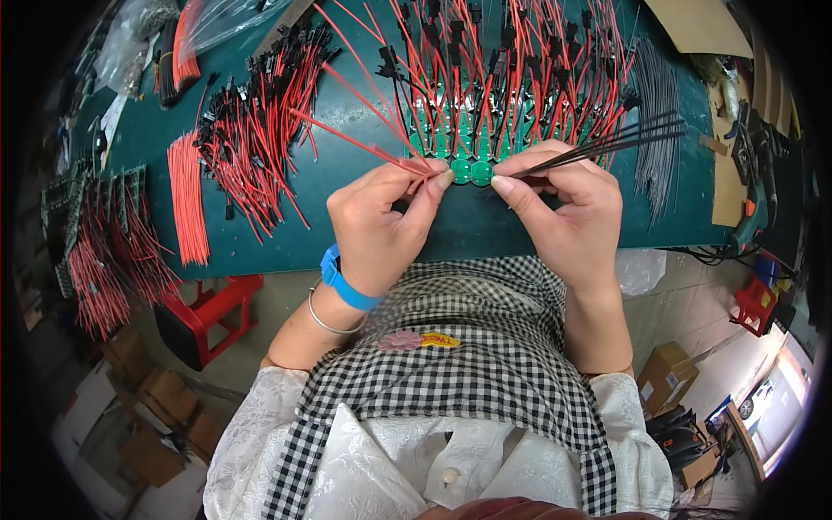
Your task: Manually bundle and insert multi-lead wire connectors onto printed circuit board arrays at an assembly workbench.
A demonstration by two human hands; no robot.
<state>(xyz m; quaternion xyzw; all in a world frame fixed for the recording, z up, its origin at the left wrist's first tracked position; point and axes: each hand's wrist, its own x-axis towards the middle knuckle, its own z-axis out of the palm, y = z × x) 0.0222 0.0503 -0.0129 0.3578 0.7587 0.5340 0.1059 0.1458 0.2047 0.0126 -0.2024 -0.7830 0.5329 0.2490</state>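
My left hand pinches a few loose red wires between thumb and fingers, their far ends fanning up to the left. In my right hand, several thin black wires are pinched and stick out to the right. Both sets of fingertips meet the near edge of a panel of round green circuit boards, with two rounds showing between them. Red and black wires with black plugs stand up from the panel behind. The exact wire tips are hidden by my fingers.
On the green table, plugged red-black leads and a bundle of red wires lie left; black wires lie right. Wired boards hang over the left edge. A red stool and cardboard box stand below.
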